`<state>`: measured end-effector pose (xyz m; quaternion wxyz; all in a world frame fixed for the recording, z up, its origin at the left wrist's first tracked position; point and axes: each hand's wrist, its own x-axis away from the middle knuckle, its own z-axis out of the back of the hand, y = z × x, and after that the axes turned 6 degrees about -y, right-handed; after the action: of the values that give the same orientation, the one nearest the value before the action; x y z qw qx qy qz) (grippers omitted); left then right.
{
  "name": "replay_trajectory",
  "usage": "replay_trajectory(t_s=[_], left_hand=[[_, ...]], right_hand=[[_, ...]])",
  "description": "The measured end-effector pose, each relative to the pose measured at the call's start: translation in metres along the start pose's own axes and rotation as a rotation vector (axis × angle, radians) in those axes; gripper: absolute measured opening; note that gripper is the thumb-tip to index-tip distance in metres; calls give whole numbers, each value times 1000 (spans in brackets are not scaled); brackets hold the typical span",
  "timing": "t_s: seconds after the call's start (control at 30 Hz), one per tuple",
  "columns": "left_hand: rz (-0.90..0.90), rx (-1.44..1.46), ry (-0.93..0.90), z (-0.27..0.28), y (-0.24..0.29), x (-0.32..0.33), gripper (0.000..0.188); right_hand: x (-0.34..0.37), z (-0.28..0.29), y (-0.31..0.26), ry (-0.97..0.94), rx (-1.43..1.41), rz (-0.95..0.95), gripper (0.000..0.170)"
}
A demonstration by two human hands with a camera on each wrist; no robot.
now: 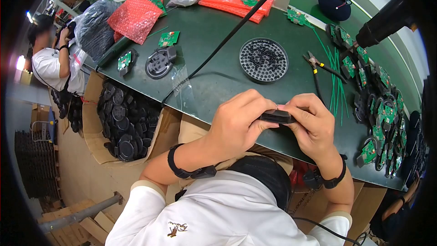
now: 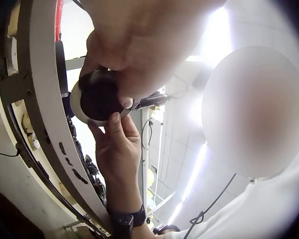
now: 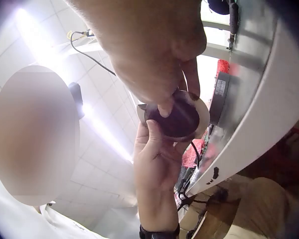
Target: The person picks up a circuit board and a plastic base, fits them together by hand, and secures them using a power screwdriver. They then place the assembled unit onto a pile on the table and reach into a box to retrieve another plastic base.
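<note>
Black round plastic housing (image 1: pixel 276 117): between our hands.
Left hand (image 1: pixel 239 119): we pinch its left side.
Right hand (image 1: pixel 313 124): we grip its right.

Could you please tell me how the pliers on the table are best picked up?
Probably by both handles, with the right hand coming from above on the near side: the pliers lie on the table, handles spread nearer, nose pointing away.
</note>
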<state>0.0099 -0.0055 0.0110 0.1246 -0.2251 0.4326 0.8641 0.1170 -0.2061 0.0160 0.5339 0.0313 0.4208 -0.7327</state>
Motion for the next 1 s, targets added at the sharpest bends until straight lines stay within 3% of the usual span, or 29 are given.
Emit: replay_trajectory(t_s=[0.33, 0.43, 1.0], left_hand=[[-28, -9, 31, -3, -1, -1, 30], [-52, -19, 65, -6, -5, 0, 28], [21, -44, 86, -14, 6, 4, 26]], right_hand=[[0, 2, -4, -1, 56, 62, 45], [2, 0, -4, 25, -123, -41, 45], [-1, 3, -5, 80, 33, 144, 41]])
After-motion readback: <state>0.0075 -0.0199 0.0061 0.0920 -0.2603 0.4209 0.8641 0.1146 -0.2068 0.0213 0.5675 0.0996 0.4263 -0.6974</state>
